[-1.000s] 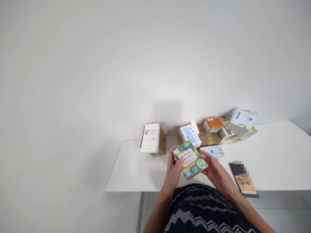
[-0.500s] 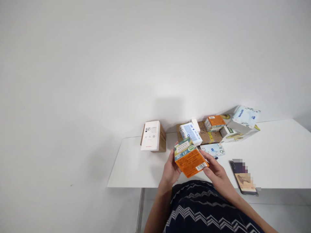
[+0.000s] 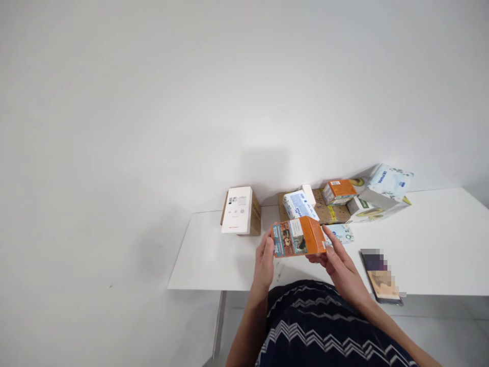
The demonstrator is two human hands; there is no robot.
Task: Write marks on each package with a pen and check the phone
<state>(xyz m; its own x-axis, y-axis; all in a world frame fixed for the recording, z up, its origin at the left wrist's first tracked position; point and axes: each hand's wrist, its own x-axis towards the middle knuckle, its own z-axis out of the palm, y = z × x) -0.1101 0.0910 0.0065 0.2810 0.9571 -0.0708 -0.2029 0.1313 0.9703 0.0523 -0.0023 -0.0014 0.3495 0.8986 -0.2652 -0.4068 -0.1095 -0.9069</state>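
Observation:
An orange carton (image 3: 296,237) with pictures and a white label panel is held up between both hands, over the front part of the table. My left hand (image 3: 264,257) grips its left end, thumb in front. My right hand (image 3: 338,257) is closed on its right end, fingers partly beneath it. Just behind the carton are a blue-and-white tissue pack (image 3: 300,204) and, by my right fingers, a flat pale blue pack (image 3: 344,233) that the hand and carton partly cover.
On the white table (image 3: 214,260) a white box (image 3: 237,210) leans on a brown carton (image 3: 256,214). Behind lie a cardboard box (image 3: 334,213), another orange carton (image 3: 342,189), an avocado-printed box (image 3: 372,211) and a tilted light blue pack (image 3: 389,181). A phone (image 3: 380,278) overhangs the front edge.
Both hands have turned the orange carton, so a side with pictures now faces up instead of the green-and-blue top and barcode side. The carton also sits slightly higher in view.

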